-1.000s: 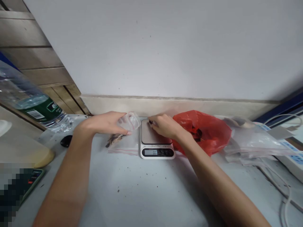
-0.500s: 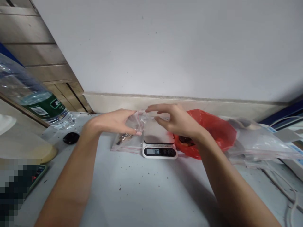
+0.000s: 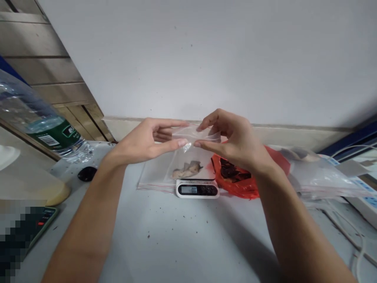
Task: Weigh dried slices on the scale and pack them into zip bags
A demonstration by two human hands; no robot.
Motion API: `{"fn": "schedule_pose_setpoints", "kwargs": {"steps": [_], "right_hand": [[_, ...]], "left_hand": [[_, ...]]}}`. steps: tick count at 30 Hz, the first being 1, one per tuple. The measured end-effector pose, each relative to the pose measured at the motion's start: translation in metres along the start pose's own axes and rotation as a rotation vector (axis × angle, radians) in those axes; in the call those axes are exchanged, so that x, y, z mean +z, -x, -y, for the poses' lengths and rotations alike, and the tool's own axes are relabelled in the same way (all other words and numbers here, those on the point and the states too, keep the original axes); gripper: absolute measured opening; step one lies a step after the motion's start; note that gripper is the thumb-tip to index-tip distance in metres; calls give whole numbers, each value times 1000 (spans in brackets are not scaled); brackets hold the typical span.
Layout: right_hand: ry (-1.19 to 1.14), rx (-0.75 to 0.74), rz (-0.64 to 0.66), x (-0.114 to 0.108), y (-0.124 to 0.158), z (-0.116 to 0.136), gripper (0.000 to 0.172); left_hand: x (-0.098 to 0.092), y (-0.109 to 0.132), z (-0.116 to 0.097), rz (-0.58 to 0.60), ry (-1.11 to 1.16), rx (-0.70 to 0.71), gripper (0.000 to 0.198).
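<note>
Both hands hold one small clear zip bag (image 3: 188, 159) up above the white digital scale (image 3: 197, 189). My left hand (image 3: 147, 139) pinches the bag's top edge at the left between thumb and fingers. My right hand (image 3: 232, 137) pinches the same top edge at the right. Brownish dried pieces (image 3: 187, 169) lie in the bottom of the hanging bag. The scale's display reads zero. An open red plastic bag (image 3: 241, 177) with dark pieces inside sits just right of the scale.
Empty clear zip bags (image 3: 153, 175) lie flat left of the scale. More clear bags (image 3: 318, 177) pile up at the right near a white power strip (image 3: 365, 196) and cables. A plastic water bottle (image 3: 38, 118) and a black cap (image 3: 87, 173) are at the left.
My left hand lifted the small bag from the table to above the scale. My right hand left the scale's platform, rose, and took the bag's top edge.
</note>
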State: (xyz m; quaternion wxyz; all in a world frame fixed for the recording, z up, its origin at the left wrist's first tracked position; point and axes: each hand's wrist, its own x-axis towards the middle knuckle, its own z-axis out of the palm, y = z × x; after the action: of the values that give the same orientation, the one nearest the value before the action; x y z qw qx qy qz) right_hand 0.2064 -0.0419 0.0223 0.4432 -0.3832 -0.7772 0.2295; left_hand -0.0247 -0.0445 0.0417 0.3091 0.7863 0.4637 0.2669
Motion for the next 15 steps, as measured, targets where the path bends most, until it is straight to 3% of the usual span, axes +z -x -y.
{"fn": "schedule_pose_setpoints", "kwargs": {"steps": [5, 9, 15], "right_hand": [[-15, 26, 45, -8, -1, 1, 38], [-7, 44, 0, -16, -1, 1, 35], [52, 48, 71, -27, 1, 0, 28]], "left_hand": [[5, -4, 2, -80, 0, 42, 38], [7, -5, 2, -196, 15, 68, 17], [9, -4, -2, -157, 17, 112, 19]]}}
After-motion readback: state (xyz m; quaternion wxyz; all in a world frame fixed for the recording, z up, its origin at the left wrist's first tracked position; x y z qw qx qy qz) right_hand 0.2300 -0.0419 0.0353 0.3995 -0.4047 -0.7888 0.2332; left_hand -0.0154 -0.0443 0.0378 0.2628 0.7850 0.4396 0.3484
